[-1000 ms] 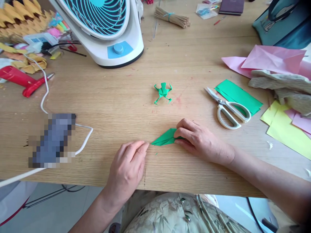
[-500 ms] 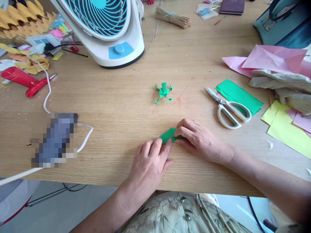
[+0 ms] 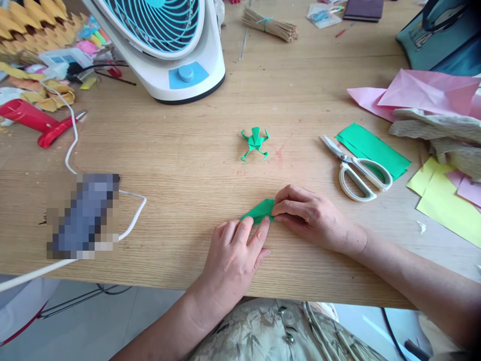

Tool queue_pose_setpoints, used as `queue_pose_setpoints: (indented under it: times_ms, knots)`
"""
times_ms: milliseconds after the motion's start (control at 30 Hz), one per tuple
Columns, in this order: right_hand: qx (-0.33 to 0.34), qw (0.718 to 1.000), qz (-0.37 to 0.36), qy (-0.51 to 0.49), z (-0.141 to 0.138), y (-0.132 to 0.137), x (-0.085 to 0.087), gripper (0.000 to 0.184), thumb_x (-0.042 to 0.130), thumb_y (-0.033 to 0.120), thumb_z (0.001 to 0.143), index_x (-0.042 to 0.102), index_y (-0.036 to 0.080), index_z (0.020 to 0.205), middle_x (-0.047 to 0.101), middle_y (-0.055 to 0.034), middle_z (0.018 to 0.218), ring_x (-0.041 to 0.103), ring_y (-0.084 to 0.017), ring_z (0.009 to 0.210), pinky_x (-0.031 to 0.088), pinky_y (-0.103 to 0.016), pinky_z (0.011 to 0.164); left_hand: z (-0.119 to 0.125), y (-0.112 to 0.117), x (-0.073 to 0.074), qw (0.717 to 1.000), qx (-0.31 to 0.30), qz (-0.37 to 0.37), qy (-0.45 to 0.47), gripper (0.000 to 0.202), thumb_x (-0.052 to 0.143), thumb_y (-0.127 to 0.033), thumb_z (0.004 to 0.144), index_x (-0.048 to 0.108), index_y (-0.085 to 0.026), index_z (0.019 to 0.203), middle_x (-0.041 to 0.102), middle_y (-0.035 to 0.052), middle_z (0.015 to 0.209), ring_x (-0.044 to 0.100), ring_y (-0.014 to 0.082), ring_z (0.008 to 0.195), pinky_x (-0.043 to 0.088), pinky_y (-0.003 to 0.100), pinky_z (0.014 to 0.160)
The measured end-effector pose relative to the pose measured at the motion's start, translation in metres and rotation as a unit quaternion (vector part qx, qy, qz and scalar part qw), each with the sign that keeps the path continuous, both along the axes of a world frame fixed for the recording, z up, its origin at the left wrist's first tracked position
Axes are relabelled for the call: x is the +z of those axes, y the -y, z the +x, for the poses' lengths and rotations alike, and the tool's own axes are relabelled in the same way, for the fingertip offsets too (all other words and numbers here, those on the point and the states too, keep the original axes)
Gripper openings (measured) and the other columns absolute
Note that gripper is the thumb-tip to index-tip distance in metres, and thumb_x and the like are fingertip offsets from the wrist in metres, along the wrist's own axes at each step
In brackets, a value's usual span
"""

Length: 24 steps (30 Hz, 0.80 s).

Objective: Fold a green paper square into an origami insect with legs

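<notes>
A folded piece of green paper (image 3: 261, 209) lies on the wooden table (image 3: 180, 150) near its front edge. My right hand (image 3: 311, 218) pinches its right end with curled fingers. My left hand (image 3: 235, 258) presses its fingertips flat on the left part of the paper, fingers together. A small finished green paper frog (image 3: 255, 142) sits farther back, apart from both hands.
White-handled scissors (image 3: 356, 168) lie on green paper strips (image 3: 376, 148) at right, beside pink sheets (image 3: 421, 93) and yellow sheets (image 3: 443, 203). A white and blue fan (image 3: 169, 45) stands at the back left. A red glue gun (image 3: 33, 123), a white cable (image 3: 71, 145) and a stick bundle (image 3: 270, 27) lie around.
My left hand slid right from the paper's pointed left tip and folded that tip over, so the green piece is now shorter. My right hand kept its hold.
</notes>
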State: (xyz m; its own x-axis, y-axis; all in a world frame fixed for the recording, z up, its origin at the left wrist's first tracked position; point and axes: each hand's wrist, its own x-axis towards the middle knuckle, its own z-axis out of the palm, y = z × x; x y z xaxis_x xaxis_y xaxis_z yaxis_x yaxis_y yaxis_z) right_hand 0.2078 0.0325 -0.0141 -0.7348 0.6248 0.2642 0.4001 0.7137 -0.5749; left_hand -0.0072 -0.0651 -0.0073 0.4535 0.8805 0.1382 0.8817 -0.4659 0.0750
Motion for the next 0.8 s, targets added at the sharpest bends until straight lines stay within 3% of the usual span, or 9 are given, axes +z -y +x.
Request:
queue_pose_setpoints:
  times_ms: [200, 500, 800]
  knots:
    - [0.011, 1.0, 0.008, -0.018, 0.001, -0.001, 0.0, 0.016, 0.053, 0.018, 0.097, 0.068, 0.018, 0.09, 0.064, -0.0092, 0.1, 0.062, -0.017, 0.084, 0.051, -0.031, 0.075, 0.006, 0.0, 0.003, 1.0, 0.007, -0.007, -0.01, 0.045, 0.058, -0.031, 0.095, 0.056, -0.017, 0.138, 0.06, 0.0113, 0.116, 0.053, 0.0237, 0.098, 0.046, 0.04, 0.084]
    - [0.009, 1.0, 0.01, -0.024, 0.0, -0.002, 0.0, 0.017, 0.053, 0.018, 0.097, 0.068, 0.019, 0.089, 0.064, -0.0087, 0.099, 0.062, -0.017, 0.083, 0.05, -0.03, 0.073, 0.011, 0.008, 0.006, 0.997, 0.048, -0.01, -0.066, 0.057, 0.062, -0.043, 0.091, 0.053, -0.021, 0.143, 0.061, 0.0106, 0.125, 0.051, 0.0261, 0.098, 0.046, 0.044, 0.084]
    - [0.011, 1.0, 0.007, -0.019, -0.001, -0.002, 0.0, 0.017, 0.052, 0.017, 0.097, 0.067, 0.019, 0.089, 0.063, -0.009, 0.098, 0.061, -0.017, 0.083, 0.05, -0.031, 0.074, -0.01, 0.023, 0.011, 0.992, 0.086, 0.014, -0.087, 0.053, 0.055, -0.045, 0.095, 0.057, -0.015, 0.139, 0.061, 0.0129, 0.134, 0.052, 0.0295, 0.099, 0.042, 0.047, 0.084]
